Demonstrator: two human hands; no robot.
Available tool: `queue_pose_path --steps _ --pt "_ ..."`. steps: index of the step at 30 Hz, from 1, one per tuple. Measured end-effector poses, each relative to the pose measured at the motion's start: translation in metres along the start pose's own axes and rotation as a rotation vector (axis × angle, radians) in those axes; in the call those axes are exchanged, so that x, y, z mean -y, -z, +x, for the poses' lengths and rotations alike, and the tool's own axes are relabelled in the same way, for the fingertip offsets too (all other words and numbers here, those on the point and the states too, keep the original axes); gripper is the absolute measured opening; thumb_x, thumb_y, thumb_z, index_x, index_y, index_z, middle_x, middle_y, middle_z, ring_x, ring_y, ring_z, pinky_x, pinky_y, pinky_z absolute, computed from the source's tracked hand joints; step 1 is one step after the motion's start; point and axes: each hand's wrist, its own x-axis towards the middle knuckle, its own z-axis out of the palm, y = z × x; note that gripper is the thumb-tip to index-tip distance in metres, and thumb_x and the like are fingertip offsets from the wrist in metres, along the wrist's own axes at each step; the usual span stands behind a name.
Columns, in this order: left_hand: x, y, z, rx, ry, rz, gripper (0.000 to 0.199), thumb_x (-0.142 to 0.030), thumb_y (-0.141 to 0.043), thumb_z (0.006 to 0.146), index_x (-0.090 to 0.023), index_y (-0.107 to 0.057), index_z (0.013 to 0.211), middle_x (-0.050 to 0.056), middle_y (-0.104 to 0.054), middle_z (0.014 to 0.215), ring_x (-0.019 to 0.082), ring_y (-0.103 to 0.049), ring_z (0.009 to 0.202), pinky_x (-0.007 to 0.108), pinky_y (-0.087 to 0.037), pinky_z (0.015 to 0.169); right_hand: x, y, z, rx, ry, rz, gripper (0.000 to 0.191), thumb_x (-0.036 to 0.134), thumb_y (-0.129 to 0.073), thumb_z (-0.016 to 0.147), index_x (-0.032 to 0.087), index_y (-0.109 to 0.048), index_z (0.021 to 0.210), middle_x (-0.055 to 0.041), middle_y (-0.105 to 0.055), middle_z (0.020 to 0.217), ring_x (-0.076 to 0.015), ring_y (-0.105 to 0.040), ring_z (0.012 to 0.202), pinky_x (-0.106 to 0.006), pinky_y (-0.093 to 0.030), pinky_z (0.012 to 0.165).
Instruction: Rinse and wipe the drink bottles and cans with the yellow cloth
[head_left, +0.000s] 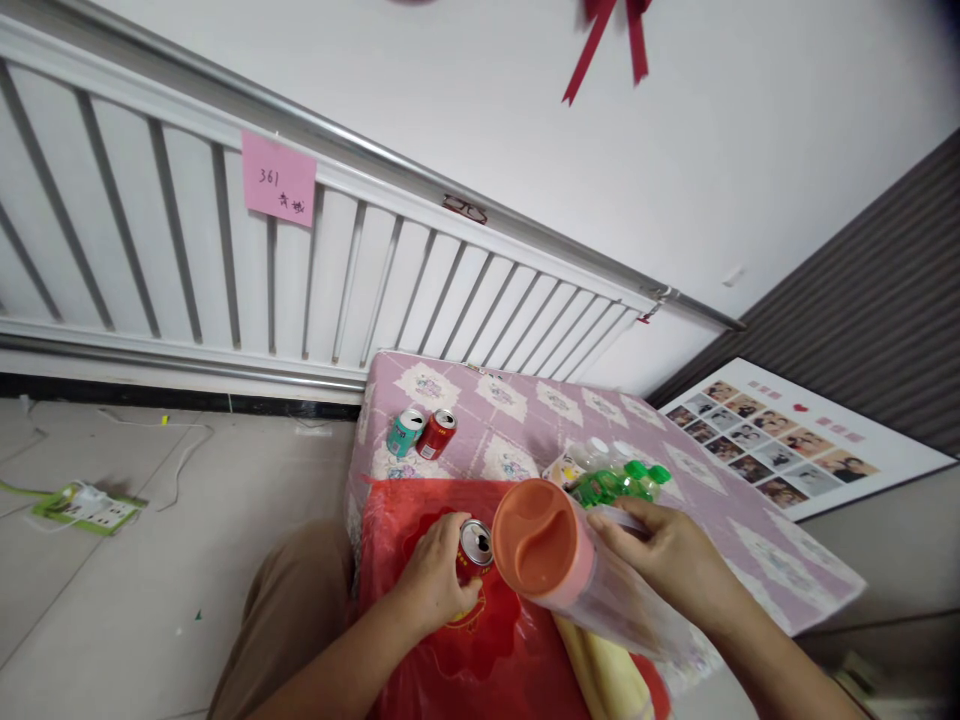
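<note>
My left hand is wrapped round an opened red drink can, upright on the red plastic sheet. My right hand grips the handle of a clear pitcher with an orange lid. The pitcher is tilted, its lid end toward the can and close to it. Whether lid and can touch, I cannot tell. No liquid can be made out between them. A folded yellow cloth lies beneath the pitcher.
An opened teal can and a red can stand together at the table's far left. Several green and clear bottles lie beyond the pitcher. A white radiator lines the wall. A power strip rests on the floor.
</note>
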Motion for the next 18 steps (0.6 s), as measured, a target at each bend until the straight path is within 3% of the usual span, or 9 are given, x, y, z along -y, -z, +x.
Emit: queue_pose_path --steps 18 --pt "-0.0012 0.0013 -0.0003 -0.007 0.012 -0.030 0.070 -0.010 -0.068 0.059 -0.018 -0.044 0.123 0.014 -0.056 0.125 0.031 -0.053 0.117 0.049 -0.042 0.103 0.0028 0.0009 -0.0008 -0.004 -0.052 -0.003 0.039 0.056 -0.047 0.076 0.020 -0.057 0.064 0.0013 -0.052 0.055 -0.0149 -0.048 0.054 -0.026 -0.036 0.048"
